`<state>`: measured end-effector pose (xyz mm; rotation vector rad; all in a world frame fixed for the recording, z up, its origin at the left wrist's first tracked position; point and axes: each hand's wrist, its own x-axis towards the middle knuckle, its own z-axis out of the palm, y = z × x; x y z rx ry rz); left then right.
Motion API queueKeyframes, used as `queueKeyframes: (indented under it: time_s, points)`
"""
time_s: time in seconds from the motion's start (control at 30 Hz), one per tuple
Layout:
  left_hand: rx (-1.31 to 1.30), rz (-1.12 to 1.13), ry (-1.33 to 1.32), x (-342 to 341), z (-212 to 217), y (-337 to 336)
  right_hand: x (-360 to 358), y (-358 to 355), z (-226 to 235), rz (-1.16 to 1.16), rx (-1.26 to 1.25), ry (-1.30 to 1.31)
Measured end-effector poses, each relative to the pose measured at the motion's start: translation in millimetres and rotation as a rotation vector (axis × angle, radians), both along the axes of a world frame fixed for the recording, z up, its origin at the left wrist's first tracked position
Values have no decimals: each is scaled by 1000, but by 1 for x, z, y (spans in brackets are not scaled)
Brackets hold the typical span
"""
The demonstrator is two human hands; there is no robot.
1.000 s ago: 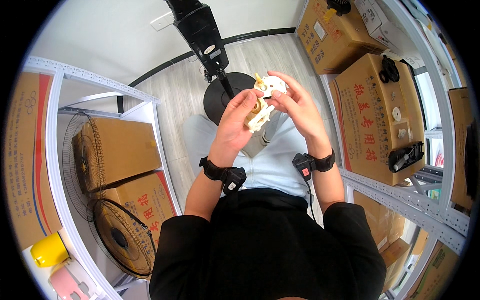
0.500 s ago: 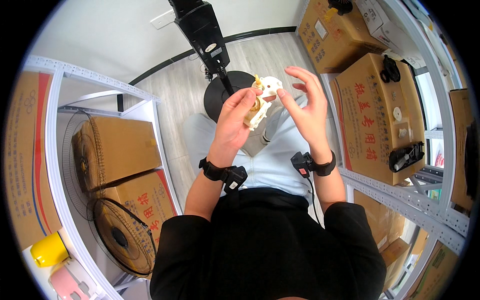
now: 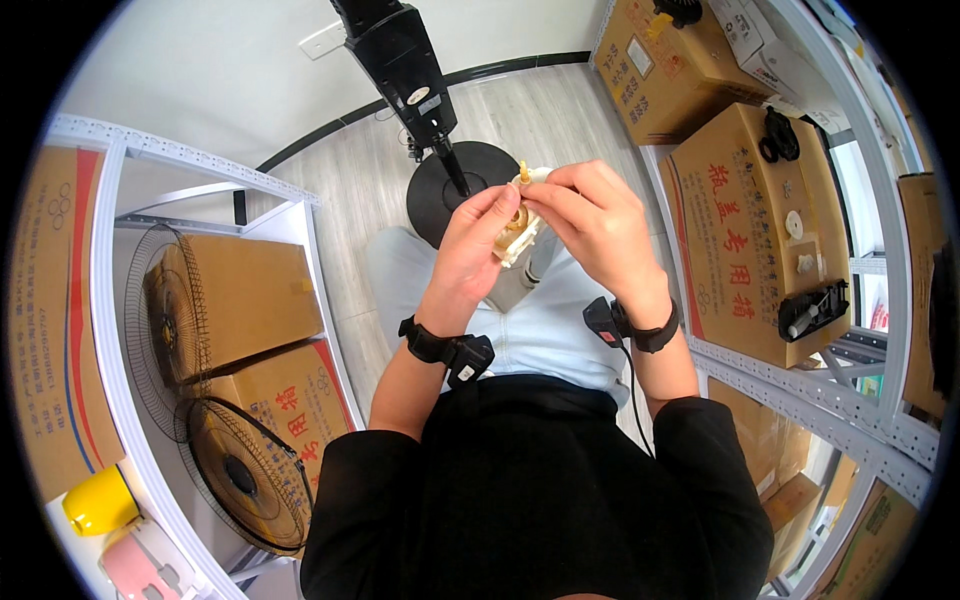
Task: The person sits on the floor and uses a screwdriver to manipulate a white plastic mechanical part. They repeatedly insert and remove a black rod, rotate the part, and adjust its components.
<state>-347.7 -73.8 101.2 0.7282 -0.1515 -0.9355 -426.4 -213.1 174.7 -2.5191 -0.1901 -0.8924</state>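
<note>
Two hands meet above the person's lap, both closed on one small cream-white plastic part with a yellowish stub at its top. The left hand grips the part from its left side, fingers curled and thumb pressed against it. The right hand comes over from the right, its fingertips pinching the upper edge. The fingers cover most of the part, so its shape cannot be told. Each wrist carries a black band with a small black unit, left and right.

Directly beyond the hands stands a black fan stand: a round black base on the grey wood-look floor, with a pole rising to a black housing.

To the left, a white metal shelf rack holds brown cartons, two wire fan grilles leaning against them, and a yellow object at the lower edge. To the right, a second rack bears a large carton with black fan parts lying on top. More cartons sit by the far wall.
</note>
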Motion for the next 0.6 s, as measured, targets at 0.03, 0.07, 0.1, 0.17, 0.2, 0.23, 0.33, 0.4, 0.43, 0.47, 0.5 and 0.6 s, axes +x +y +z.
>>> queueKeyframes:
  time_s: [0.03,0.07,0.1,0.17,0.2,0.23,0.33,0.4,0.43,0.47,0.5,0.6]
  points:
    - [29,9,14,-1,1,0,0,-1,0,3,-24,1]
    - [35,18,24,-2,2,-1,0,-1,0,4,-44,12]
    - [66,17,19,-3,4,-1,0,-2,0,9,-68,-3]
    - [82,18,6,-3,5,-1,0,-4,-1,14,-107,-9]
    - [88,18,1,-4,6,-2,1,-5,-1,26,-115,-18]
    - [95,21,0,-4,6,-2,1,-6,-2,37,-121,-24]
    - [93,12,-12,-4,4,-1,2,-10,-2,80,-126,-5]
    - [97,0,-22,-4,3,0,2,-12,-1,108,-132,26]
    - [105,-5,-26,-4,2,0,2,-13,-1,122,-138,43]
    - [113,-10,-31,-5,2,1,3,-14,-1,132,-149,56]
    - [102,-25,-38,-4,1,1,3,-15,-1,139,-130,58]
    - [50,-54,-32,-3,1,3,2,-17,-1,137,-27,38]
